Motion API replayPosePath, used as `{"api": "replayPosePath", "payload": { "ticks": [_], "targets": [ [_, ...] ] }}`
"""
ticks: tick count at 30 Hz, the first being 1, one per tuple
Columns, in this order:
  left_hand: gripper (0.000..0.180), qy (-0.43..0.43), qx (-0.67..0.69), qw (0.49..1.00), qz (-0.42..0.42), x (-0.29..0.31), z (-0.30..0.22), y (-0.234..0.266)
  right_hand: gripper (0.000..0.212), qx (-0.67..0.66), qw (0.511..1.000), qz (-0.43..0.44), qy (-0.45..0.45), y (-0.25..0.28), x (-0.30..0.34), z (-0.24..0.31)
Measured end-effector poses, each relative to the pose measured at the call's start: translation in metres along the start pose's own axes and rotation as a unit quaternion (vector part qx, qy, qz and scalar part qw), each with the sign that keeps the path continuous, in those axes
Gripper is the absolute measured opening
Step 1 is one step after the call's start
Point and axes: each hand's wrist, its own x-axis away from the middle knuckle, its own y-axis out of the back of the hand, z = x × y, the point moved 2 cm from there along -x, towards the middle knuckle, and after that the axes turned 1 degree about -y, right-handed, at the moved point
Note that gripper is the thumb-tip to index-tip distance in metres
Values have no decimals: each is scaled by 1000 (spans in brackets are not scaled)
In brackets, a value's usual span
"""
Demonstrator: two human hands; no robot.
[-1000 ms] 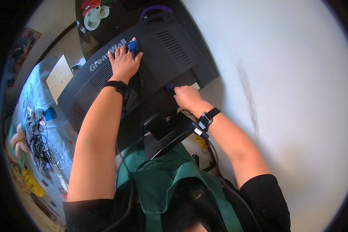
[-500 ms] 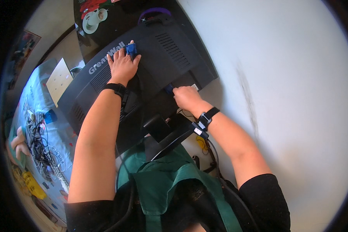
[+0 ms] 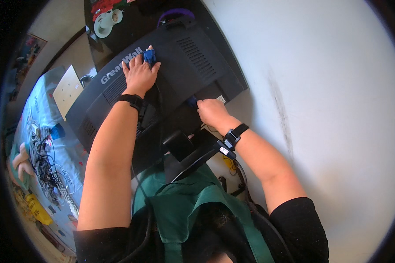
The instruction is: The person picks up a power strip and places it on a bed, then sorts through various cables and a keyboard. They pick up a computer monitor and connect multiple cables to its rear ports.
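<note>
A black monitor (image 3: 171, 57) lies tilted with its back toward me, its stand (image 3: 180, 153) close to my green apron. My left hand (image 3: 139, 79) rests on the upper back of the casing with fingers spread. A blue VGA plug (image 3: 149, 55) is held at its index finger, metal end pointing away; its dark cable runs down the casing. My right hand (image 3: 213, 113) is closed at the recess in the lower right of the back. Its fingertips pinch a second blue VGA plug (image 3: 192, 101), mostly hidden in shadow, so I cannot tell how deep it sits.
The monitor is on a dark glossy table (image 3: 136, 26) against a white wall (image 3: 320, 87). A white cup-shaped object (image 3: 114, 17) stands at the far left. On the left, a blue-covered surface (image 3: 70, 144) carries tangled cables (image 3: 41, 153) and a wooden board (image 3: 68, 92).
</note>
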Motion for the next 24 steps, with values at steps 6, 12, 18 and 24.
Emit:
{"api": "replayPosePath", "payload": {
  "ticks": [6,12,18,24],
  "targets": [
    [59,2,-3,1000,11,-3,2,-3,18,-22,998,-12,-61,5,7,4],
    [61,-12,3,999,-31,-3,5,-8,18,-114,981,-18,-159,10,15,4],
    [43,-54,74,990,-111,11,23,-7,22,-273,939,12,-211,3,16,-7],
    [25,-8,317,947,50,96,-36,11,40,-581,801,-51,-135,25,10,-3]
  ]
}}
